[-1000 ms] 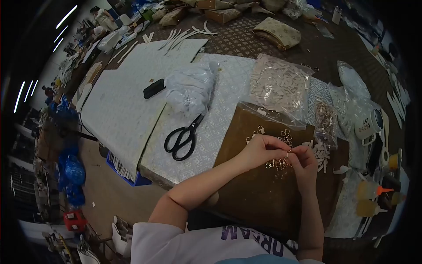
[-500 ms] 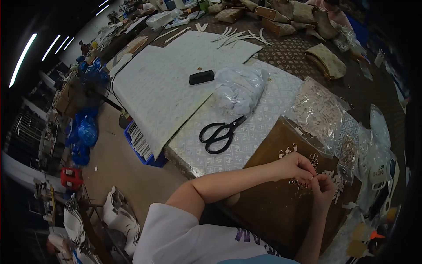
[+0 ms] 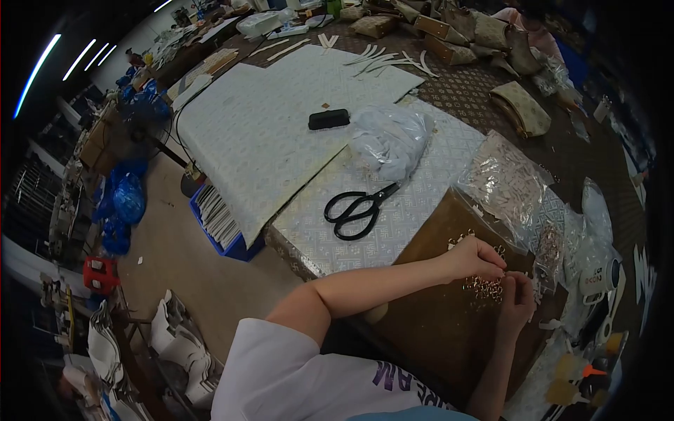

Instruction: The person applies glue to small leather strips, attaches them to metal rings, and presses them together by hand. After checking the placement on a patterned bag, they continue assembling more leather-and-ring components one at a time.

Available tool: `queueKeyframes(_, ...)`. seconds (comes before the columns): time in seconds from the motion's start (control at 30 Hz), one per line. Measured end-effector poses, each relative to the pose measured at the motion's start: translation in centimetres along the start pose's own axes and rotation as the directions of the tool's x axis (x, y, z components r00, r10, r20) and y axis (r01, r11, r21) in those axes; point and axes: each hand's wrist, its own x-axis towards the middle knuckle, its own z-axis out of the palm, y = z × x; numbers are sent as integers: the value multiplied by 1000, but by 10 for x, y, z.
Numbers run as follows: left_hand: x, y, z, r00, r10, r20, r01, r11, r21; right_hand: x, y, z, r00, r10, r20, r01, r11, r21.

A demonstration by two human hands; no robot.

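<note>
My left hand (image 3: 472,258) and my right hand (image 3: 519,295) meet over a brown board (image 3: 435,316) at the right of the table. Between the fingertips lies a small heap of gold metal rings (image 3: 484,285). Both hands pinch at pieces from that heap; the exact piece in each is too small to make out. More gold rings (image 3: 463,238) lie just beyond my left hand, beside small white strips (image 3: 539,284).
Black scissors (image 3: 357,208) lie on patterned white sheet (image 3: 281,133). A crumpled clear bag (image 3: 390,140), a black case (image 3: 328,119), bags of small parts (image 3: 509,184), glue bottles (image 3: 572,372) and a mug (image 3: 597,275) surround the board. Bags are piled at the far edge (image 3: 449,28).
The view has swung left and down, so the table sits further right. My hands stay together over the ring heap, fingers still working it.
</note>
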Motion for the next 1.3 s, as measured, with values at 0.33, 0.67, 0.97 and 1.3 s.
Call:
queueKeyframes(0.33,-1,2,1,996,-57,69,65,991,-117,-57,-39,-48,944,-249,-217,143,900,-411)
queueKeyframes(0.67,-4,12,9,992,-126,17,126,992,-3,-90,25,-109,736,-119,-666,-154,929,-336)
queueKeyframes(0.97,-1,3,10,974,-227,-1,226,968,-109,-56,44,-119,821,-8,-571,-211,925,-316)
queueKeyframes(1.3,-8,4,24,935,-350,54,354,928,-118,-49,23,-93,881,58,-470,-60,998,10)
